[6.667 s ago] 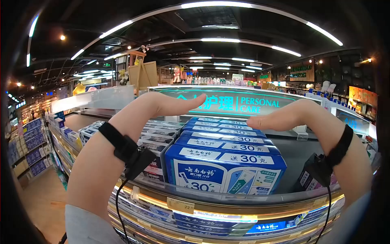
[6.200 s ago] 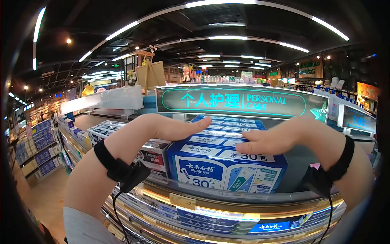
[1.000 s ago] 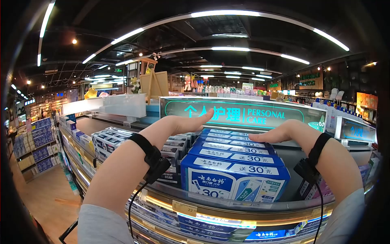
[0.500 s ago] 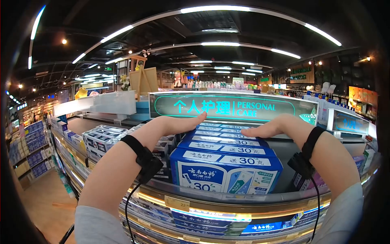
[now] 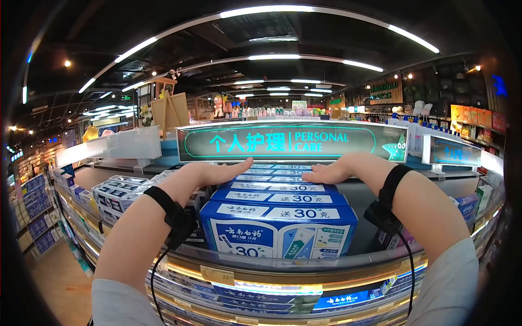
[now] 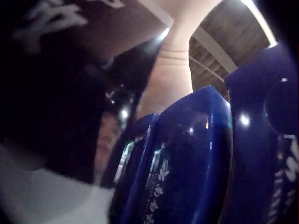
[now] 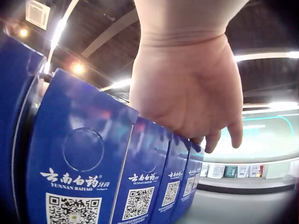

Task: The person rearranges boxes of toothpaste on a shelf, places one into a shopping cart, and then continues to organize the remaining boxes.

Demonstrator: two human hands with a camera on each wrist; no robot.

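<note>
A row of blue toothpaste boxes (image 5: pixel 277 212) stands front to back on the top shelf. My left hand (image 5: pixel 220 173) is at the row's left side toward the back, thumb extended; its fingers are hidden. In the left wrist view the wrist (image 6: pixel 170 79) shows behind blue boxes (image 6: pixel 191 149). My right hand (image 5: pixel 331 171) lies over the row's right rear edge, thumb on top. The right wrist view shows the right hand (image 7: pixel 187 88) with fingers hanging loosely beside the far boxes (image 7: pixel 149 163), beyond the nearer ones.
Dark and white boxes (image 5: pixel 117 193) stand left of the row. A lit sign (image 5: pixel 293 142) rises behind it. The shelf's front rail (image 5: pixel 272 263) carries a price tag (image 5: pixel 217 275), with more boxes on lower shelves. Other packages (image 5: pixel 465 206) sit far right.
The view has turned, so the boxes and sign appear further left. Both hands have stayed at the rear of the row, the right hand now lying lower over its edge.
</note>
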